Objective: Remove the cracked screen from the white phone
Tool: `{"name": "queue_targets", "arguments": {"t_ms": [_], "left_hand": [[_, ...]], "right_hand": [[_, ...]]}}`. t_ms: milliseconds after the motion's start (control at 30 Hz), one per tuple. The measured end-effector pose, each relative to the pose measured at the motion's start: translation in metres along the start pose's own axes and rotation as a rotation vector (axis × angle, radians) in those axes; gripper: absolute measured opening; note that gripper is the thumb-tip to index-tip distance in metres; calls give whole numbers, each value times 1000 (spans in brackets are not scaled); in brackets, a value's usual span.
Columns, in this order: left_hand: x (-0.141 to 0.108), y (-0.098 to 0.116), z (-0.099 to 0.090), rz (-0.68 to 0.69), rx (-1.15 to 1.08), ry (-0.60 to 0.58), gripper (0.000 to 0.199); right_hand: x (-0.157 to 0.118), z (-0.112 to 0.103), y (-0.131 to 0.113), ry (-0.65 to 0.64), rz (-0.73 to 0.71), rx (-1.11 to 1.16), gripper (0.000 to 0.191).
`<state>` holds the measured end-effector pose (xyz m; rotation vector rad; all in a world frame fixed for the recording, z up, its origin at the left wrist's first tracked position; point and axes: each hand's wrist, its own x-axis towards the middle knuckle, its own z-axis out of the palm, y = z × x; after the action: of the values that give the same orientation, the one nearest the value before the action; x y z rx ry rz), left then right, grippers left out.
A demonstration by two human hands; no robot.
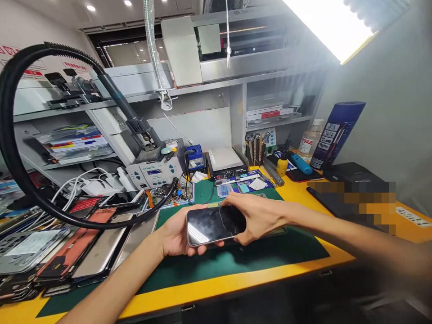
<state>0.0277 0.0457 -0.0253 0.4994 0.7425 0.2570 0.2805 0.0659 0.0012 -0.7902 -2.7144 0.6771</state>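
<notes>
A smartphone (211, 225) with a dark, glossy screen is held above the green mat (216, 267), screen up, with light reflected at its left end. My left hand (178, 231) supports it from beneath at the left end, fingertips showing along the near edge. My right hand (254, 218) grips the right end between thumb and fingers. A thin curved line crosses the screen near its right part; whether it is a crack or a reflection is unclear.
Phones and phone parts (101, 252) lie piled at the left. A black hose (8, 135) loops from a hot-air station (155, 171). Behind the mat are a tray of circuit boards (168, 195) and a grey-topped device (227, 159). A yellow bottle (281, 167) stands right.
</notes>
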Motion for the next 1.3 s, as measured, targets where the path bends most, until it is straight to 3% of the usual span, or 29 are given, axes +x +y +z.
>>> {"name": "queue_targets", "arguments": {"t_ms": [100, 167, 233, 367, 533, 733, 933, 1200, 1300], "left_hand": [[-14, 3, 0, 149, 143, 73, 58], [-24, 1, 2, 346, 402, 207, 55], [-31, -4, 7, 482, 749, 366, 67], [-33, -13, 15, 578, 1295, 564, 70], [-27, -11, 8, 661, 1620, 587, 62], [-21, -10, -9, 578, 1679, 596, 67], [-20, -8, -10, 498, 1725, 570, 56], [-18, -1, -17, 498, 1821, 554, 63], [-15, 2, -16, 530, 1763, 552, 60]], "right_hand": [[2, -4, 0, -75, 62, -45, 63], [5, -8, -1, -118, 84, -90, 60], [9, -12, -3, -165, 114, -126, 56], [16, -15, -3, -232, 146, -183, 54], [18, -5, 9, -206, 64, -258, 55], [16, -5, 24, -216, 100, -88, 70], [16, -24, 39, -247, 214, 251, 49], [12, -18, 51, -192, 254, 362, 48], [11, -16, 54, -152, 268, 415, 46]]}}
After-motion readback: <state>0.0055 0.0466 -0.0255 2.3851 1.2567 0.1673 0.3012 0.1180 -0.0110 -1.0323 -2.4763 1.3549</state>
